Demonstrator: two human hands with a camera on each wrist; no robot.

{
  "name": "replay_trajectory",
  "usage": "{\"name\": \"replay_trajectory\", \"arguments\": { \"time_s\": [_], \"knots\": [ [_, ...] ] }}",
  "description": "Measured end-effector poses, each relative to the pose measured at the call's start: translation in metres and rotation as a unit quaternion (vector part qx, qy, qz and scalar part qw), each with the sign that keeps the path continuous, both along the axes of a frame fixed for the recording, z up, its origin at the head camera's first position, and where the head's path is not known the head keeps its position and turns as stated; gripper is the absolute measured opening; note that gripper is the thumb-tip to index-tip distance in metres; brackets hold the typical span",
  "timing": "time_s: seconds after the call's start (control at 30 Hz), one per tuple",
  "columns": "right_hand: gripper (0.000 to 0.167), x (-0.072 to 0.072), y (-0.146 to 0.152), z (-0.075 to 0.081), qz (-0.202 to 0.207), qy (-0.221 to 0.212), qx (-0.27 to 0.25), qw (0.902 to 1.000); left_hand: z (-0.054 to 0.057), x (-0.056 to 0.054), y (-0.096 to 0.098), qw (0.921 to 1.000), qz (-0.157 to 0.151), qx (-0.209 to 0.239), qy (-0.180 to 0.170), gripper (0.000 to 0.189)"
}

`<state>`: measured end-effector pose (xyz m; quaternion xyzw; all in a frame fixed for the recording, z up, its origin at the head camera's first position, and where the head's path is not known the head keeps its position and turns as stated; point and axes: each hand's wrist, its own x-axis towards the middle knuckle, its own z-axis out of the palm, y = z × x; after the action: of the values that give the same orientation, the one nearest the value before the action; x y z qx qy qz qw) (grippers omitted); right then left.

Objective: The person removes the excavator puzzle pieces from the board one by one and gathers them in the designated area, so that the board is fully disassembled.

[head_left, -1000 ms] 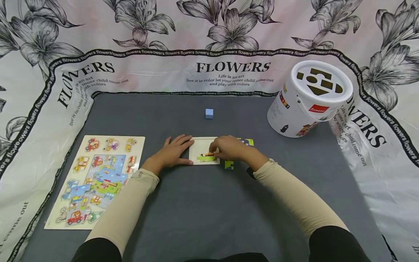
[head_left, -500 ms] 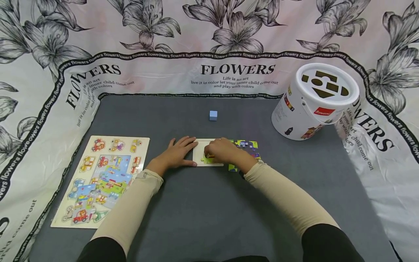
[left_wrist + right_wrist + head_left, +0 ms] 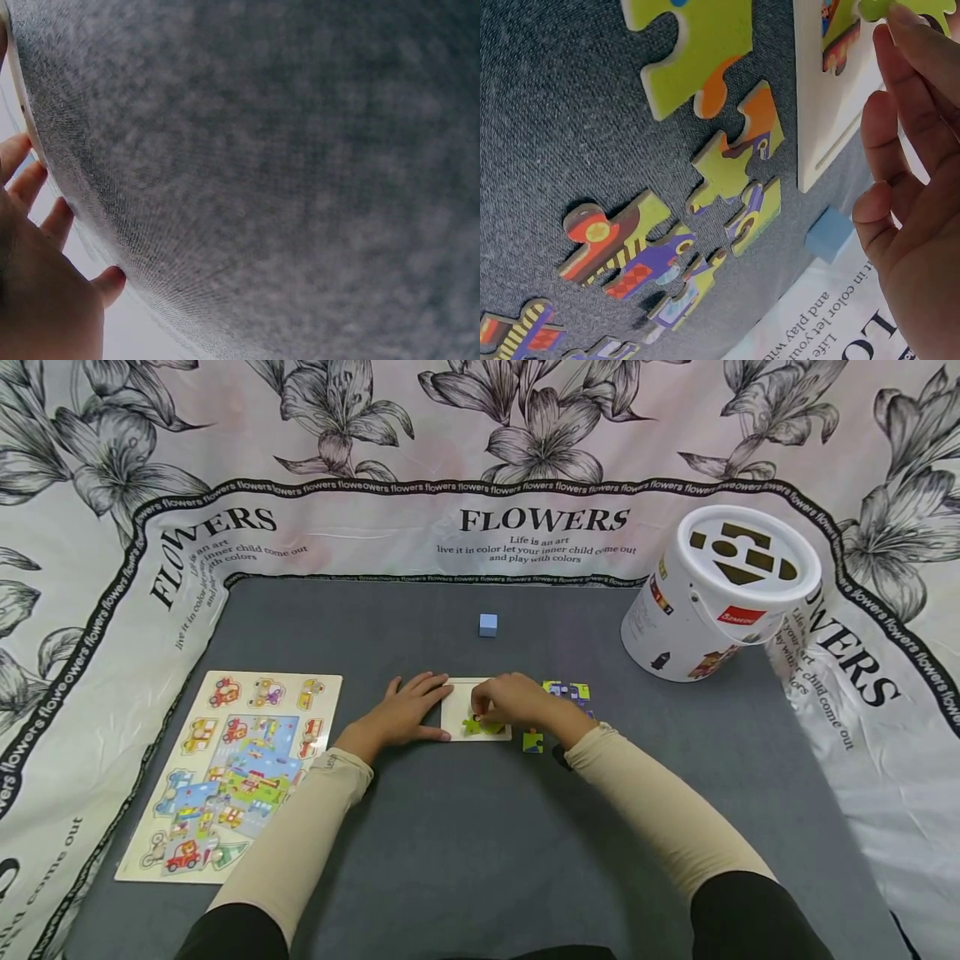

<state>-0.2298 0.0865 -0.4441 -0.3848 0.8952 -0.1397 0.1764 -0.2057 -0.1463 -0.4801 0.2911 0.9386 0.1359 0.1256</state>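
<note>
A small pale wooden puzzle tray (image 3: 454,702) lies in the middle of the table, partly hidden under my right hand (image 3: 517,702). Thumb and index finger of that hand pinch a green puzzle piece (image 3: 874,9) over the tray. Beside it in the right wrist view, another green piece with red (image 3: 841,46) lies in the tray. My left hand (image 3: 401,714) rests flat with spread fingers, its fingertips at the tray's left edge; in the left wrist view, the fingertips (image 3: 34,171) reach the pale tray edge (image 3: 22,109).
Several loose puzzle pieces (image 3: 649,259) lie right of the tray, one green piece (image 3: 532,742) nearer me. A large picture board (image 3: 180,793) bearing puzzle sections lies left. A blue cube (image 3: 488,626) sits behind the tray, and a white lidded bucket (image 3: 675,627) stands back right.
The head view has shifted slightly. My right hand moved left over the tray, then shifted a little, showing more of the green piece. My left hand stays at the tray's edge.
</note>
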Motion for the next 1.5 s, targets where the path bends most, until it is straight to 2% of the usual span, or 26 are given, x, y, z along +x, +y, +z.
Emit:
{"name": "replay_trajectory", "arguments": {
  "time_s": [0.23, 0.47, 0.57, 0.8, 1.13, 1.33, 1.5],
  "knots": [
    [0.005, -0.003, 0.005, 0.003, -0.010, -0.035, -0.010, 0.9993, -0.003, 0.000, 0.001, 1.0000, 0.003, -0.004, -0.001, 0.087],
    [0.005, -0.001, 0.032, 0.027, -0.015, -0.051, -0.006, 0.9986, -0.006, 0.002, -0.001, 0.9999, 0.012, -0.008, -0.003, 0.088],
    [0.003, 0.002, 0.049, 0.033, -0.015, -0.057, 0.004, 0.9983, -0.007, 0.004, -0.004, 0.9999, 0.013, -0.009, -0.005, 0.088],
    [0.005, 0.006, 0.079, 0.031, -0.018, -0.102, 0.038, 0.9939, -0.004, 0.005, -0.010, 0.9997, 0.022, -0.005, -0.002, 0.087],
    [0.004, 0.007, 0.094, 0.021, -0.025, -0.119, 0.066, 0.9903, 0.000, 0.002, -0.007, 0.9998, 0.016, -0.009, -0.008, 0.087],
    [0.007, 0.009, 0.100, 0.020, -0.039, -0.106, 0.086, 0.9899, 0.000, 0.000, -0.002, 0.9999, 0.008, -0.007, -0.008, 0.087],
    [0.015, 0.010, 0.096, 0.026, -0.039, -0.077, 0.061, 0.9944, -0.003, -0.003, 0.003, 1.0000, 0.000, -0.007, -0.007, 0.087]
  ]
}}
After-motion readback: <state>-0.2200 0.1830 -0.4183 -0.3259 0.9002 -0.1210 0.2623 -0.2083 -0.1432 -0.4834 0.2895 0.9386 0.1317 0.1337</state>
